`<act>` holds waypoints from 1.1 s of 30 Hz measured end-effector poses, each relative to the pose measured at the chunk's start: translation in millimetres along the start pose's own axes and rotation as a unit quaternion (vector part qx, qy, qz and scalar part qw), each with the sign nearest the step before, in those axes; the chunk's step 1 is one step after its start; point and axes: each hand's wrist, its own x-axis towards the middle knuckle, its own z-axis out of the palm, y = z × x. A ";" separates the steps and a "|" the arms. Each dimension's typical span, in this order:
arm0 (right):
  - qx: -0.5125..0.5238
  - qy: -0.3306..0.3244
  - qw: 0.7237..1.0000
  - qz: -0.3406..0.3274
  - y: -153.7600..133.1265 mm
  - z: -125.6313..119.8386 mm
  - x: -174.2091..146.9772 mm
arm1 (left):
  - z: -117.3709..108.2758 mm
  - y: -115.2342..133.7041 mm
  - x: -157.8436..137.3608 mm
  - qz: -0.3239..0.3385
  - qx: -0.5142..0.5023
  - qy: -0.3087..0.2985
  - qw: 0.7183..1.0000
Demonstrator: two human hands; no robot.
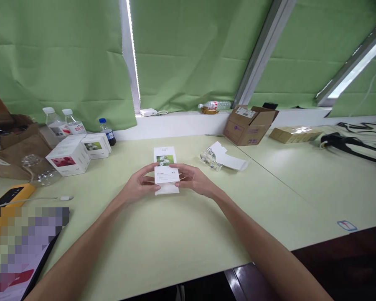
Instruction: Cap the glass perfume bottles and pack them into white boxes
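Observation:
A small white carton [167, 175] with a picture of white flowers is between my two hands, near the middle of the table. Its near end shows a folded flap. My left hand [142, 184] grips the carton's left side, thumb at the near end and fingers further up. On the opposite side, my right hand [192, 179] grips it the same way. To the right lie a flattened white card piece [227, 156] and a clear glass-like object [208, 158] whose kind I cannot make out.
White boxes [70, 156] stand at left beside plastic bottles [54, 123], a clear jar [39, 169] and a brown paper bag [21, 146]. A cardboard box [249, 125], a yellowish package [294, 134] and a black frame-like object [354, 146] line the back right. A cable plug [65, 198] lies at left.

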 end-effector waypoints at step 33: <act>-0.124 0.096 0.986 -0.062 4.0 18.1 1.0 | 8.5 -12.3 2.0 0.091 0.172 0.130 0.972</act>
